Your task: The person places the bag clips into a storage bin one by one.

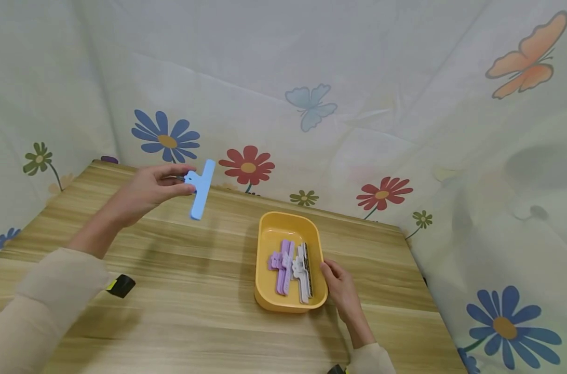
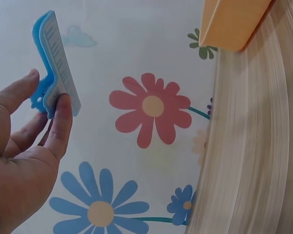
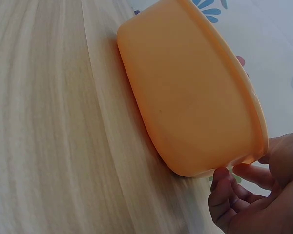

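A blue clip (image 1: 202,189) with a long straight bar is pinched between the thumb and fingers of my left hand (image 1: 158,186), raised above the table's left part. The left wrist view shows the same clip (image 2: 55,63) edge-on, its two halves lying close together. At the right side of a yellow plastic bin (image 1: 290,217), my right hand (image 1: 341,288) grips the rim; in the right wrist view its fingers (image 3: 222,187) bend at the wall, the thumb partly hidden. Inside the bin lie purple clips (image 1: 282,266) and, beside them, white or grey clips (image 1: 302,272).
The wood-grain table (image 1: 185,311) stretches under both arms. A pale cloth backdrop (image 1: 246,67) printed with flowers and butterflies rises behind and at both sides. A small purple object (image 1: 109,159) lies at the table's far left corner.
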Motion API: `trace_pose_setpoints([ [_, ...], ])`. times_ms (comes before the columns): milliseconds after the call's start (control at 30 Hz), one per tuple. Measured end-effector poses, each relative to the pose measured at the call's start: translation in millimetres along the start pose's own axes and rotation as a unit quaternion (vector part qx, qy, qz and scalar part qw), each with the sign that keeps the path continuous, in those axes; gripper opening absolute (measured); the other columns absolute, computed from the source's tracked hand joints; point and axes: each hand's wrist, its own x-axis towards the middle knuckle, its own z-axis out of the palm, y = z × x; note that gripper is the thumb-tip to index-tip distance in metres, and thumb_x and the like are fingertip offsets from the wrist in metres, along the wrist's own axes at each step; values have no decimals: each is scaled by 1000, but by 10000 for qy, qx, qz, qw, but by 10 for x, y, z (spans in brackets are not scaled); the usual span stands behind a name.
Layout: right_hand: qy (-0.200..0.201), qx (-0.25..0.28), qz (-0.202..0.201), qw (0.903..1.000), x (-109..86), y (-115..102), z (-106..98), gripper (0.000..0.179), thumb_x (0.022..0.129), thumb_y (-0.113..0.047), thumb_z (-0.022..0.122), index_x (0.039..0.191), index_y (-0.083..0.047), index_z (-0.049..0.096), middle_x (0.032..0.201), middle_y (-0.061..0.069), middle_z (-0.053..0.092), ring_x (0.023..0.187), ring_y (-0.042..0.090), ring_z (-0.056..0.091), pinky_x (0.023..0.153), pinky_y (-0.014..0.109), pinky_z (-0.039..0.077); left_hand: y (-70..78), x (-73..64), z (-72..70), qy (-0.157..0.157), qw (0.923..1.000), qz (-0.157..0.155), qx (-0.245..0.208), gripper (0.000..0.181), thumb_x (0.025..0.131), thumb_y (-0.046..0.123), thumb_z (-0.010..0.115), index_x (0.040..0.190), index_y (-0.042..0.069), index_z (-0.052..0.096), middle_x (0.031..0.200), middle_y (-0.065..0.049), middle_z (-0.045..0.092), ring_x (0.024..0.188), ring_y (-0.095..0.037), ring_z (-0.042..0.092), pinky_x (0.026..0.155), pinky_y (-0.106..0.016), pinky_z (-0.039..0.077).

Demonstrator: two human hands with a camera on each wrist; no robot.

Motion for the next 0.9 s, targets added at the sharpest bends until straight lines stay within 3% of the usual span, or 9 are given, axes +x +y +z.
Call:
trace_pose_setpoints([
  [333, 1, 31, -41, 10000, 4, 8, -3, 35, 95, -29, 54, 123, -8, 61, 115, 11, 62, 101, 22, 58, 83, 34, 48, 51, 37, 185, -145, 9996, 28, -247, 65, 81, 40, 70, 135, 12, 48, 120, -8, 57, 110, -22, 56, 91, -39, 45],
  [667, -26, 86, -100, 9999, 9, 15, -9, 36, 95, -30, 54, 122, -7, 61, 113, 13, 62, 98, 23, 59, 81, 33, 49, 72, 64, 327, -194, 9993, 118, -294, 64, 80, 44, 70, 134, 17, 49, 123, -3, 54, 112, -21, 53, 91, -40, 46],
  [900, -45, 115, -83, 9999, 16, 17, -7, 35, 95, -30, 54, 121, -7, 62, 112, 12, 63, 97, 22, 59, 80, 31, 49, 99, 119, 434, -241, 9976, 177, -626, 64, 80, 37, 72, 134, 10, 49, 120, -8, 56, 108, -23, 56, 92, -40, 46],
])
